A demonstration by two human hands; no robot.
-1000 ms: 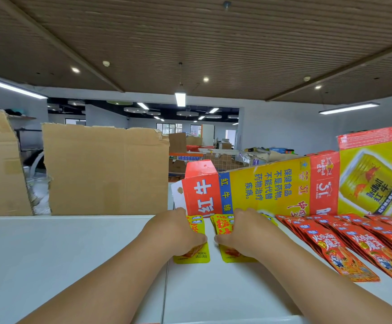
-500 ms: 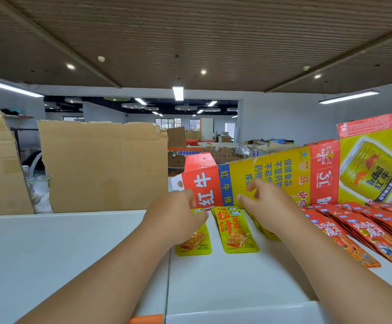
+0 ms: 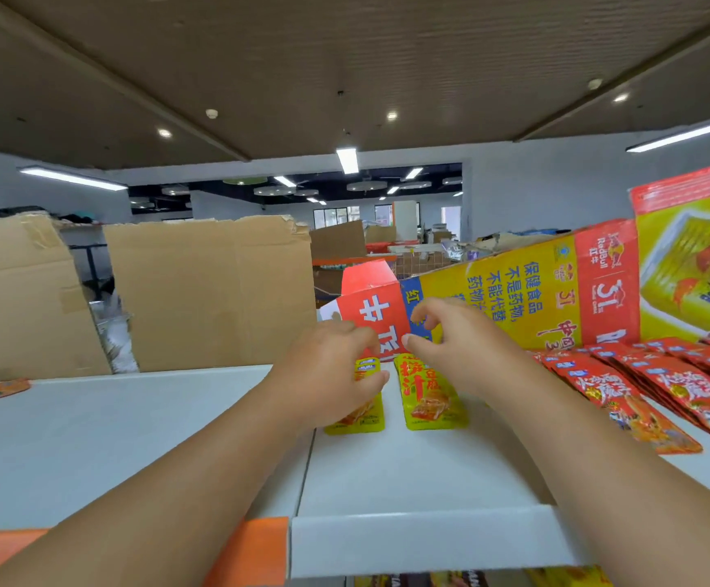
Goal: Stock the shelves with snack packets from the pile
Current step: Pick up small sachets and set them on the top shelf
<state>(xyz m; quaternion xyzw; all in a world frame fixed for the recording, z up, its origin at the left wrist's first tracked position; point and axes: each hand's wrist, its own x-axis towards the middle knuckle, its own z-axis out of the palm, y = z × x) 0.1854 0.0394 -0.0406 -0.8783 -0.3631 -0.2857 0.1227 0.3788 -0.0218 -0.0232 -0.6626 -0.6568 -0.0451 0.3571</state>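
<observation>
On the white shelf (image 3: 133,438) two yellow snack packets lie side by side: the left hand (image 3: 328,374) curls over the left packet (image 3: 361,417), grip unclear, while the right hand (image 3: 455,349) hovers loosely curled and empty above the right packet (image 3: 431,400).

Yellow snack packets (image 3: 431,396), red packets (image 3: 641,387), white shelf (image 3: 133,438), brown cardboard (image 3: 209,290), red-yellow-blue carton (image 3: 535,298).

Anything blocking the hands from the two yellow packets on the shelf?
Nothing visible. The left hand overlaps the left yellow packet; the right hand is over the right yellow packet. The carton stands behind them.
</observation>
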